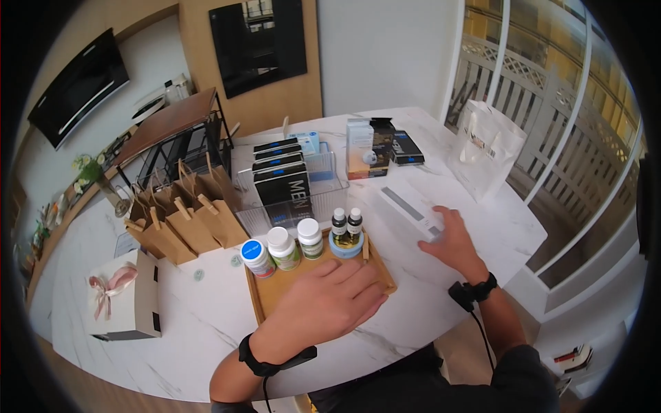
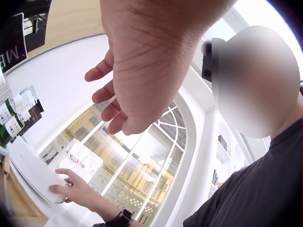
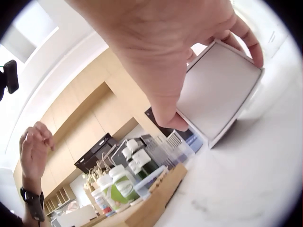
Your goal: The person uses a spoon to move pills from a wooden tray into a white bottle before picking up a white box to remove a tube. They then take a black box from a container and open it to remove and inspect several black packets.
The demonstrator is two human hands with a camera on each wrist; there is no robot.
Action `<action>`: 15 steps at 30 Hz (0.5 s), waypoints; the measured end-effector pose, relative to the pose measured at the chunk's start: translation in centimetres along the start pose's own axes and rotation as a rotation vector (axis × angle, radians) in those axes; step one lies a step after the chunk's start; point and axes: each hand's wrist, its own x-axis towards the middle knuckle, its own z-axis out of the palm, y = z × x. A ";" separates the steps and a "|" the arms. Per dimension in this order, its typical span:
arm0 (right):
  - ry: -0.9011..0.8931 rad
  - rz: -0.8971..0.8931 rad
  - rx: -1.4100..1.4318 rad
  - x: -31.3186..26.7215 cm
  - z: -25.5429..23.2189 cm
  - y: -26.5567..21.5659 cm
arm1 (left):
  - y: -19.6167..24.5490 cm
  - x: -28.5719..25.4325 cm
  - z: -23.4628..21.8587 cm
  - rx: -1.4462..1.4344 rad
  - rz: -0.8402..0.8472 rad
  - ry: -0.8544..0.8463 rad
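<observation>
My right hand [image 1: 457, 242] grips the near end of a long white box [image 1: 409, 209] with a grey stripe, thumb on one side and fingers on the other. In the right wrist view the box's pale end face [image 3: 220, 87] shows between thumb and fingers, low over the marble tabletop. My left hand [image 1: 329, 294] is held above the wooden tray [image 1: 270, 301], fingers loosely bent and holding nothing. On the tray stand three white pill bottles [image 1: 282, 249]. Beside them, two small dark bottles [image 1: 346, 227] with white caps sit in a round blue holder [image 1: 346, 249].
Behind the tray stands a clear divided organizer [image 1: 329, 184] with black boxes [image 1: 284, 196]. Brown paper bags [image 1: 184, 220] and a white gift box [image 1: 122, 299] are at left. More boxes [image 1: 368, 153] stand at the back; a white bag [image 1: 482, 148] is at the right.
</observation>
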 end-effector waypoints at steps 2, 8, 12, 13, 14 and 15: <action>0.146 -0.111 0.101 1.1 -1.8 0.6 | 0.0 0.0 -0.2 0.012 0.003 0.017; 0.146 -0.272 0.066 5.7 -7.3 -3.2 | 0.2 0.0 -0.6 0.013 0.024 0.033; -0.082 -0.484 0.098 8.9 -9.6 -6.8 | 0.4 -0.1 -0.7 -0.019 0.046 0.088; -0.097 -0.550 0.106 9.7 -10.2 -7.8 | 0.4 0.0 -0.8 -0.016 0.048 0.089; -0.094 -0.549 0.106 10.4 -11.0 -9.3 | 0.4 0.0 -0.8 -0.006 0.051 0.078; -0.143 -0.528 0.165 11.1 -11.9 -11.0 | 0.5 0.0 -0.8 0.003 0.055 0.066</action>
